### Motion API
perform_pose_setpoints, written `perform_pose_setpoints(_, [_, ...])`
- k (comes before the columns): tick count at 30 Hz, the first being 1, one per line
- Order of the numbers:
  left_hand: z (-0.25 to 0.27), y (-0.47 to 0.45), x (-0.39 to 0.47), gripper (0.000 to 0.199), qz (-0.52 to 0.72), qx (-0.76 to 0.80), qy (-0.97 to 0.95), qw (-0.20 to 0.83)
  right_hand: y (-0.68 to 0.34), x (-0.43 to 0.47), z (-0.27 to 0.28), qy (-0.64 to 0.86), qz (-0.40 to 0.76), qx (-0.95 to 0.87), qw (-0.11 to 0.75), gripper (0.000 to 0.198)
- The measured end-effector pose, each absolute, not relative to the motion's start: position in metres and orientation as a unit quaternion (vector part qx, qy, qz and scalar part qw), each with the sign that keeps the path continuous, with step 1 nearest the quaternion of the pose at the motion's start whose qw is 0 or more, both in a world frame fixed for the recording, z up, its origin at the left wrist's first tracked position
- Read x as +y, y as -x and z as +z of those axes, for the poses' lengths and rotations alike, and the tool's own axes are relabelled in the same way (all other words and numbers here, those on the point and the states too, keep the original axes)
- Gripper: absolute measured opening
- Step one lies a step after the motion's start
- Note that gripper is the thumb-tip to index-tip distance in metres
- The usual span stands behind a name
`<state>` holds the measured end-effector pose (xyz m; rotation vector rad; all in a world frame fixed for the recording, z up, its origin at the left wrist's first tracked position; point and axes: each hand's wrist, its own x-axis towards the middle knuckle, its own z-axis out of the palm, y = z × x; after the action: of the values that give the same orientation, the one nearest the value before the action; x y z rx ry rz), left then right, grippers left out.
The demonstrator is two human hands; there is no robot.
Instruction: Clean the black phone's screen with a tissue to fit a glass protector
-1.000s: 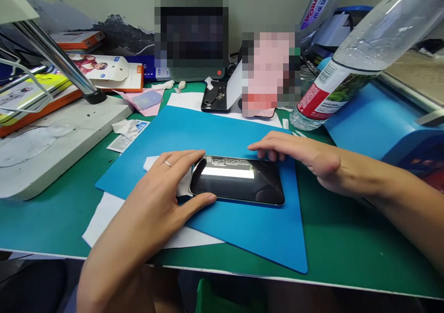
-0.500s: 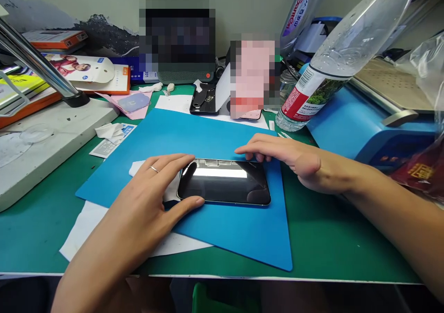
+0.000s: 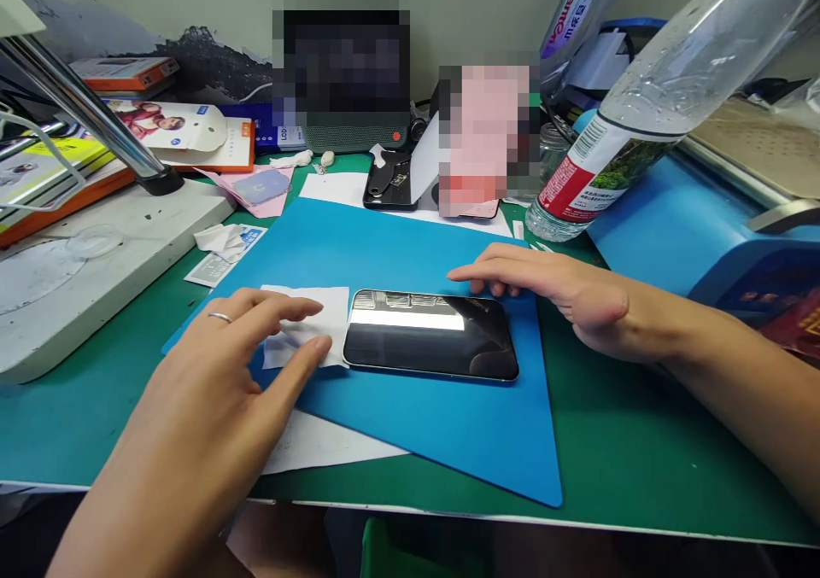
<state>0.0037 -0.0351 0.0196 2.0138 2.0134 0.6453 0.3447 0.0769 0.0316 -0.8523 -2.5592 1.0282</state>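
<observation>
A black-screened smartphone (image 3: 429, 347) lies flat on a blue mat (image 3: 474, 441), its glass reflecting a bright band of light. Left of the phone is a white wipe (image 3: 333, 313), partly covered by my left hand (image 3: 247, 373). That hand holds nothing; thumb and forefinger are apart just over the wipe, short of the phone's left end. My right hand (image 3: 538, 292) rests by the phone's far right corner, index finger stretched out and the other fingers curled under, with nothing visible in it.
A tilted plastic bottle (image 3: 582, 177) stands at the right beside a blue machine (image 3: 659, 228). Behind the mat lie a black phone (image 3: 401, 189) and a propped pink-screened phone (image 3: 480, 151). At the left is a white lamp base (image 3: 128, 262) with a metal pole (image 3: 96, 100).
My left hand has let go of the phone's left end and drawn back to the left, uncovering more of the wipe. The right hand keeps its pose; the view has shifted slightly.
</observation>
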Motion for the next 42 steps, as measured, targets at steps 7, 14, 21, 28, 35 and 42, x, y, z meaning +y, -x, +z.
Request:
perform_pose_setpoints(7, [0.017, -0.013, -0.023, 0.021, 0.215, 0.715, -0.649, 0.146, -0.349, 0.082, 0.025, 0.294, 0.331, -0.888, 0.124, 0.113])
perform_pose_setpoints(14, [0.025, -0.024, -0.025, 0.015, 0.299, 0.707, -0.631, 0.114, -0.339, 0.077, 0.033, 0.31, 0.286, -0.901, 0.105, 0.091])
perform_pose_setpoints(21, [0.025, -0.04, -0.027, 0.016, 0.277, 0.649, -0.695, 0.136, -0.338, 0.078, 0.031, 0.305, 0.285, -0.903, 0.106, 0.093])
perform_pose_setpoints(28, [0.023, -0.05, -0.03, 0.02, 0.251, 0.632, -0.726, 0.106, -0.338, 0.075, 0.033, 0.301, 0.295, -0.9, 0.11, 0.097])
perform_pose_setpoints(35, [0.023, -0.089, -0.041, 0.029, 0.202, 0.591, -0.775, 0.098, -0.336, 0.075, 0.032, 0.289, 0.298, -0.902, 0.115, 0.102])
perform_pose_setpoints(42, [0.019, -0.131, -0.049, 0.026, 0.214, 0.554, -0.797, 0.11, -0.335, 0.076, 0.031, 0.283, 0.29, -0.906, 0.119, 0.107])
